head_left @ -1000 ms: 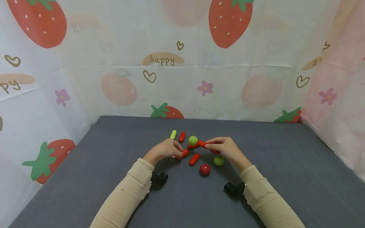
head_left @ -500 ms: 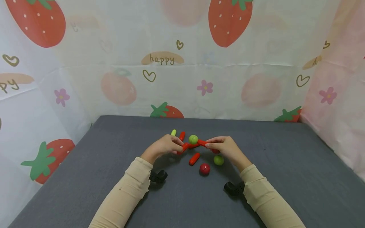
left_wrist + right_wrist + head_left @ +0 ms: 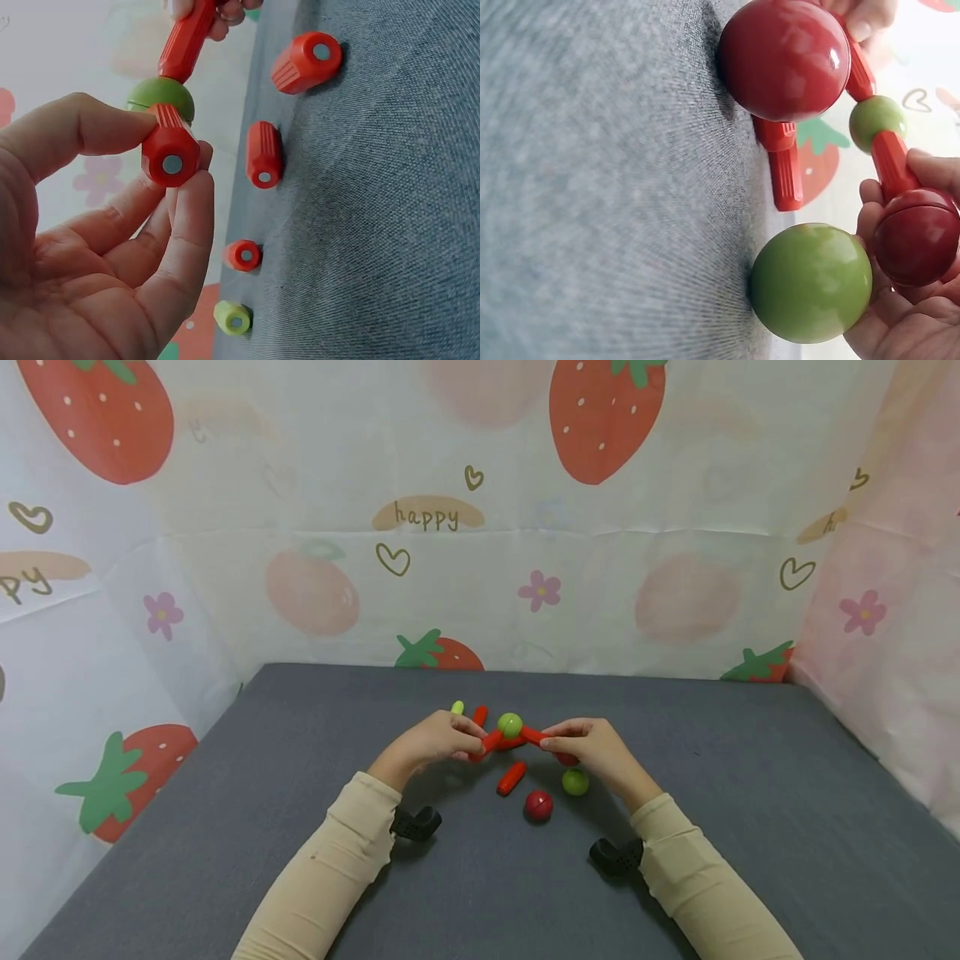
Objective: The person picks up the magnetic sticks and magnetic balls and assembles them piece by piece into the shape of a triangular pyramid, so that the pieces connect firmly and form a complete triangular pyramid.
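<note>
Red rod (image 3: 170,150) in left hand (image 3: 433,743), against green ball (image 3: 510,725)

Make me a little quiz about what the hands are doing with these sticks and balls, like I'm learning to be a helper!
1. True or false: the left hand pinches a red rod.
2. Choose one. Between that rod and the one held by the right hand is: A) a yellow-green rod; B) a green ball; C) nothing.
3. Short answer: what colours are the two loose balls lying on the table?

Key:
1. True.
2. B.
3. Red and green: the loose red ball and the loose green ball.
</note>
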`<state>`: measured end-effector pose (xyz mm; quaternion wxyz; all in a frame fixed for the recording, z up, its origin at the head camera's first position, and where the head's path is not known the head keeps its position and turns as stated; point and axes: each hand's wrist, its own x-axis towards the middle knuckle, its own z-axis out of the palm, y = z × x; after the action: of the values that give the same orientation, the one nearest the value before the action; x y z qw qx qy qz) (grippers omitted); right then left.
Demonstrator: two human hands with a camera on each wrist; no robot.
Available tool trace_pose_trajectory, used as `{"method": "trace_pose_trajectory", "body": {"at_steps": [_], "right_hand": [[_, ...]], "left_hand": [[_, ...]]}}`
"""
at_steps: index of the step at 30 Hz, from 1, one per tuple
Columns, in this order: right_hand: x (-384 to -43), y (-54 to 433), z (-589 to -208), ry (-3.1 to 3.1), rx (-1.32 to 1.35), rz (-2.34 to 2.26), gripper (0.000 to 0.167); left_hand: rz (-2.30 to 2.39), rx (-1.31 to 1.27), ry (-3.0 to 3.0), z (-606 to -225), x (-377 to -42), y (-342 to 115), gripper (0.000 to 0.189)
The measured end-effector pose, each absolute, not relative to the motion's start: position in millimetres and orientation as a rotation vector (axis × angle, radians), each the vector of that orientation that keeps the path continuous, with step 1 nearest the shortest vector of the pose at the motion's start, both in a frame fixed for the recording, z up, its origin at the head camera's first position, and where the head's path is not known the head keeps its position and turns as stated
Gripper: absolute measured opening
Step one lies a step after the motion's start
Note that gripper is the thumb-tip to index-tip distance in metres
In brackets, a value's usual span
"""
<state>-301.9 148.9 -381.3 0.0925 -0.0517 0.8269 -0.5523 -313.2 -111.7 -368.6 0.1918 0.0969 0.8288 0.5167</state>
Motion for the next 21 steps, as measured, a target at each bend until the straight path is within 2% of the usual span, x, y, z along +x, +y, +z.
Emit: {"method": "trace_pose_trajectory", "body": {"at_steps": [21], "right_hand": [[-301.7,149.2,-379.5,2.393,-0.158,-1.673,0.027]], "left_hand": [[1.467,0.263,2.338,-364.9,-312.1,-111.9,0.036]]}}
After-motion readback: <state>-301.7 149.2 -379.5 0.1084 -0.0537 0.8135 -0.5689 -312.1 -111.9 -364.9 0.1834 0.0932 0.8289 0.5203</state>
